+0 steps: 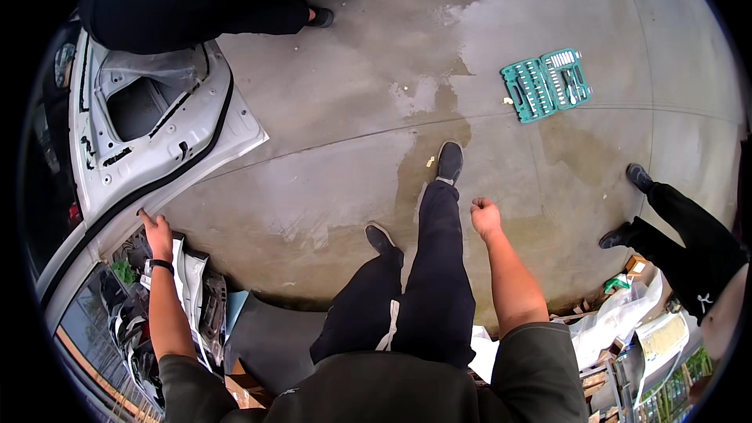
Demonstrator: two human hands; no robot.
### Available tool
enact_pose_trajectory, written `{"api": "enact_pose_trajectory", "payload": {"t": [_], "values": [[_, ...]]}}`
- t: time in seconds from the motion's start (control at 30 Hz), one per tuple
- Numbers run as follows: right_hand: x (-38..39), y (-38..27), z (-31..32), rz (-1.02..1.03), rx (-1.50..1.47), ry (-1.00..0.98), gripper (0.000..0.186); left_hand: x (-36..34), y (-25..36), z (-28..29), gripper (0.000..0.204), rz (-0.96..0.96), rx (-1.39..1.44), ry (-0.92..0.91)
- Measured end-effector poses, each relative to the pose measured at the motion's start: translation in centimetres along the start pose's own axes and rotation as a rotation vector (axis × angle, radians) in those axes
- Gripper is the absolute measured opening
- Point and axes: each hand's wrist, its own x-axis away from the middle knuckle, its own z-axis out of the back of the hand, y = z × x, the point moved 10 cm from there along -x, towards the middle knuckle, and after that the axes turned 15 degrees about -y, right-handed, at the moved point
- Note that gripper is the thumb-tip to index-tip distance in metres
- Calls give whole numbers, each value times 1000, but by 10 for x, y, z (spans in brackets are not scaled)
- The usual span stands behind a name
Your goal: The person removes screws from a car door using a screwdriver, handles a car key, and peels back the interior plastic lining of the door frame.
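My left hand (157, 235), with a dark band on the wrist, reaches to the lower edge of a white car door (227, 137). Its index finger is stretched out toward the door's edge, and a small dark spot shows at the fingertip. Whether the finger touches the metal I cannot tell. The door's inner panel is bare, with a large opening and black sealing strips. My right hand (486, 216) hangs over the concrete floor beside my forward leg, its fingers curled in and nothing visible in them.
A green socket set case (546, 84) lies open on the wet-patched floor (345, 125). One person in dark trousers (180, 0) stands behind the door; another person (681, 227) is at the right. Car parts (188, 282) and wrapped pieces (619, 321) are piled near me.
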Motion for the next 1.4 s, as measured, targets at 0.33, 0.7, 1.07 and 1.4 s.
{"api": "enact_pose_trajectory", "payload": {"t": [0.33, 0.7, 1.07, 1.4], "values": [[250, -230, -257, 635, 138, -326, 27, 145, 17, -88, 45, -425, 636, -445], [552, -340, -474, 1337, 669, -445, 35, 363, -95, -131, 66, -191, 1886, -1059], [533, -449, -513, 1373, 806, -551, 17, 274, -102, -83, 65, 23, 2026, -1024], [338, -591, -527, 621, -651, -698, 19, 207, -235, -78, 36, 75, 1247, -686]]}}
